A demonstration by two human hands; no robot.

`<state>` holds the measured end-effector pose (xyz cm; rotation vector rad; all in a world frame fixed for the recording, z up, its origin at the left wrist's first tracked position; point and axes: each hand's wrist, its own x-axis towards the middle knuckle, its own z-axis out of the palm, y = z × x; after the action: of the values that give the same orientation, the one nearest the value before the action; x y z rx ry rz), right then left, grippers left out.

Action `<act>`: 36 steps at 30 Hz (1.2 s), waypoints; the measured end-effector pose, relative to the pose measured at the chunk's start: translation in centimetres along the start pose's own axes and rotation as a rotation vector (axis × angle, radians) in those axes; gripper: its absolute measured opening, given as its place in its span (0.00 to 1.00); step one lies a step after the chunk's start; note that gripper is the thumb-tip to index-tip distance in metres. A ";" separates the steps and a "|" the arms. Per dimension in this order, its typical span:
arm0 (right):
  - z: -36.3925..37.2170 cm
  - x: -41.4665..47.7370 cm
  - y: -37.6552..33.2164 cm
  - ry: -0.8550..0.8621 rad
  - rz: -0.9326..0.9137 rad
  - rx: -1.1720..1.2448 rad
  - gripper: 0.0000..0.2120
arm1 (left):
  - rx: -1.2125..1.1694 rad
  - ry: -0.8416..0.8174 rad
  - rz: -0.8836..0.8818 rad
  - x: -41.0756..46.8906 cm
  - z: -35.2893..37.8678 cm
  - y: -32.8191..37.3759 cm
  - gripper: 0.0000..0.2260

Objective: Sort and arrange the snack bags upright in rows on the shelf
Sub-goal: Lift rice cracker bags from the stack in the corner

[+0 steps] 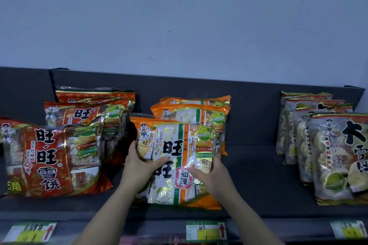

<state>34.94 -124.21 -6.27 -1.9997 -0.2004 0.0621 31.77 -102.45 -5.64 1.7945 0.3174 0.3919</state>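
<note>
An orange-and-white snack bag (175, 145) stands upright at the front of the dark shelf (254, 181), in the middle. My left hand (139, 169) grips its left edge, thumb across the front. On the other side my right hand (207, 171) grips the lower right part of the same bag. Two more orange bags (191, 112) stand in a row behind it. Red snack bags (51, 157) stand in a row at the left. Grey-and-gold snack bags (336, 155) stand in a row at the right.
The shelf's back panel (254, 93) is dark grey under a pale wall. Bare shelf floor lies between the orange row and the grey row. Yellow price tags (206, 230) hang on the front rail, with another price tag (29, 231) at the left.
</note>
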 end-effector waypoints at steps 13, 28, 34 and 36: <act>-6.7 -0.4 2.6 0.241 -0.063 0.268 0.20 | 0.017 -0.101 0.176 -3.0 7.4 1.4 0.59; -7.4 1.7 3.6 -0.012 -0.016 0.352 0.32 | -0.176 -0.221 -0.058 0.5 5.7 0.8 0.44; -7.6 1.7 4.2 0.035 -0.060 0.334 0.39 | -0.153 -0.161 -0.031 0.1 6.0 2.3 0.47; -7.8 1.7 4.7 0.033 -0.087 0.347 0.41 | -0.144 -0.053 0.021 -1.0 6.3 2.2 0.49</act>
<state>38.25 -132.86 -7.10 -1.6434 -0.2379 0.0068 33.53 -108.92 -5.07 1.6655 0.2275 0.3727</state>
